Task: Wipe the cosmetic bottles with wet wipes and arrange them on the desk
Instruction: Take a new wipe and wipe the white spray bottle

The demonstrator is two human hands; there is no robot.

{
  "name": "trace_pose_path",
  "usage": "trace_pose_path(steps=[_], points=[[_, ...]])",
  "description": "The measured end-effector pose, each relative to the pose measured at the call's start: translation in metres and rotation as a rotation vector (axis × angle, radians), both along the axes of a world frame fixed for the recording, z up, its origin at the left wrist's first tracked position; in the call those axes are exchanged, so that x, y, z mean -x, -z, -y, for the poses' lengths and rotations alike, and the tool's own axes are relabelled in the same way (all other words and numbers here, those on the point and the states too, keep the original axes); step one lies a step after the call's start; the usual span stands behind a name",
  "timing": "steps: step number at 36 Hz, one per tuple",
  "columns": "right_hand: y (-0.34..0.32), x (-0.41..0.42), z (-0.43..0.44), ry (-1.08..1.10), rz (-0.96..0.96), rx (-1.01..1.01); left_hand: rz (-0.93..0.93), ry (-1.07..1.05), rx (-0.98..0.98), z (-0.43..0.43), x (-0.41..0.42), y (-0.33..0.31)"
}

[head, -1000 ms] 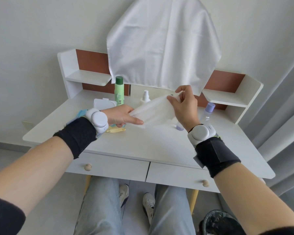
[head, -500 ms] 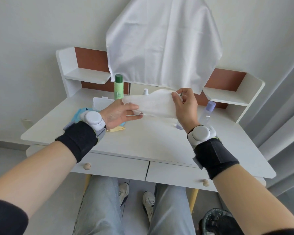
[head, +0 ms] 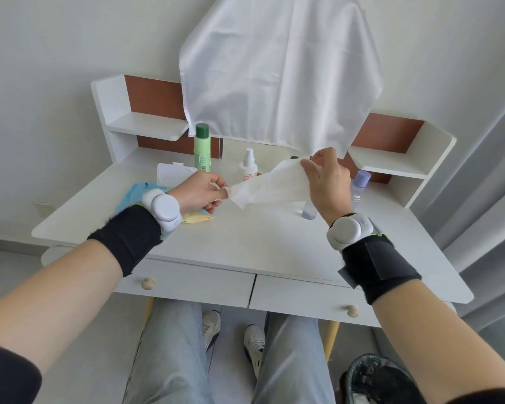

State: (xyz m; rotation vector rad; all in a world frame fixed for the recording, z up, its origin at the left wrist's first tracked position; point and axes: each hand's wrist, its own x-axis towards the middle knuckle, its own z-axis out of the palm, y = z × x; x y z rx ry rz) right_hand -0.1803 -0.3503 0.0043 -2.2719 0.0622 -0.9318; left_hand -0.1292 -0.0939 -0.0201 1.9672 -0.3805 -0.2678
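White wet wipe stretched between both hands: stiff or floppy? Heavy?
Likely floppy: the thin white wet wipe creases and droops between left hand and right hand. Probably light, as fingertip pinches alone carry it. May bunch when pushed; its left end is gathered narrow.

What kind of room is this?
Probably a bedroom or dressing corner at home. There is a white dressing table with drawers, a green bottle and a spray bottle standing on it, and a grey curtain beside it.
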Motion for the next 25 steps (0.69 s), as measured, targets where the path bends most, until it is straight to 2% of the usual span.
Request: trace_pose_path(steps=[7, 11, 16, 21, 25], points=[[-0.019, 0.000, -0.006, -0.287, -0.135, -0.398, -0.147, 0.026, 0.093, 0.007, 0.001, 0.001], [-0.035, 0.004, -0.009, -0.459, -0.211, -0.576, -0.023, -0.034, 0.075, 0.012, -0.002, -0.009], [-0.051, 0.006, -0.019, -0.601, -0.422, -0.563, 0.030, 0.083, 0.238, 0.037, 0.012, -0.029], [-0.058, 0.009, -0.026, -0.720, -0.553, -0.493, 0.096, 0.213, 0.127, 0.066, 0.026, -0.033], [-0.059, 0.011, -0.021, -0.773, -0.594, -0.504, 0.010, 0.304, 0.131, 0.064, 0.031, -0.026]])
